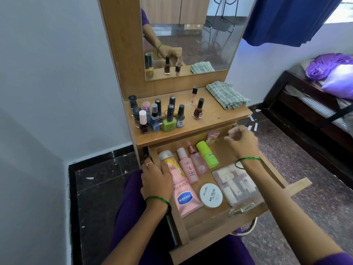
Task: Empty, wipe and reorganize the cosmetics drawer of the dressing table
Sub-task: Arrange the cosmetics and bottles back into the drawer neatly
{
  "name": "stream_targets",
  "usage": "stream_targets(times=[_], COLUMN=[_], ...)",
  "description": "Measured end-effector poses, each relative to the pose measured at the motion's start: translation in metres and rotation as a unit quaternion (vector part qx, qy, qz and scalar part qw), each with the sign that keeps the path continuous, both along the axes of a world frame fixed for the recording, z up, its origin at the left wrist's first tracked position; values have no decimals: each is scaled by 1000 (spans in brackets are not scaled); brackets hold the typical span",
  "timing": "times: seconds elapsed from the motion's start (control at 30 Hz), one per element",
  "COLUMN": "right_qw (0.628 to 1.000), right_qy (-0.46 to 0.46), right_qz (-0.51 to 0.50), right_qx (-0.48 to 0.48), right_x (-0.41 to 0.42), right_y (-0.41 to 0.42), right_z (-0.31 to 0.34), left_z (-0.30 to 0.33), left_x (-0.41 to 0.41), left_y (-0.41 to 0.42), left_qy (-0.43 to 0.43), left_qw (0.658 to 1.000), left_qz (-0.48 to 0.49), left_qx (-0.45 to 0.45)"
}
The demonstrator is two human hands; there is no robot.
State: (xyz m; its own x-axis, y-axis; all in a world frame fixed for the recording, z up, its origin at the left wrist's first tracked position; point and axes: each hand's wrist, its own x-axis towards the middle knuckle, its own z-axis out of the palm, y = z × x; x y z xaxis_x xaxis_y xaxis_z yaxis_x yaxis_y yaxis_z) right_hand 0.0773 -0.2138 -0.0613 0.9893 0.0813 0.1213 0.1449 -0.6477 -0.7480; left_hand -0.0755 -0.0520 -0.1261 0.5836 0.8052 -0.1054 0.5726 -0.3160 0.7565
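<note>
Half the job looks done, I'd say: polish bottles (168,115) are already up on the shelf (219,119), but the drawer (215,243) is pulled out and still has stuff in it.

Left side of the drawer first: left hand (155,180) rests on its left wall, fingers curled over the edge and onto the cap of the Vaseline tube (181,188); can't tell if it's actually gripping the cap. That tube should be soft and squashy, so grab mid-body. Just right of it lie a pink bottle (188,168), a clear pink one (198,161) and a green bottle (207,154), all light plastic I'd guess, maybe slick, easy to take round the middle. The round tub (211,195) sits nearer the drawer front; pinch it by the rim. Right of that, a clear pouch (236,183), floppy, lift from underneath.

Right hand (241,141) hovers over the drawer's back right, fingers loosely curled, holding nothing, near a small tube pair (212,136) at the back.

Behind the drawer, right end of the shelf, the cloth (227,95) waits. The bottle cluster crowds the shelf's left, and they'd tip easily.
</note>
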Motion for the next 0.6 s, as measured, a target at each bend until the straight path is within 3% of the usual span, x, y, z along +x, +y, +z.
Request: stream_targets(times=[0.07,0.17,0.37,0.5,0.6], right_qw=[997,984,916,898,888], right_qy=[-71,-125,-175,-189,-185], right_qz=[13,121,357,383,369], right_qx=[17,47,-57,-110,-201], right_x=[-10,-26,-52,-49,-42], right_y=[10,40,111,146,160], right_z=[23,64,109,106,99], left_z=[1,0,-1,-2,-2], left_x=[0,-1,0,1,1], left_y=[0,0,-1,0,0], left_qy=[0,4,22,31,29], left_qw=[1000,1000,1000,999,999], left_qz=[-2,-2,-1,-4,-6], left_qx=[0,3,11,16,16])
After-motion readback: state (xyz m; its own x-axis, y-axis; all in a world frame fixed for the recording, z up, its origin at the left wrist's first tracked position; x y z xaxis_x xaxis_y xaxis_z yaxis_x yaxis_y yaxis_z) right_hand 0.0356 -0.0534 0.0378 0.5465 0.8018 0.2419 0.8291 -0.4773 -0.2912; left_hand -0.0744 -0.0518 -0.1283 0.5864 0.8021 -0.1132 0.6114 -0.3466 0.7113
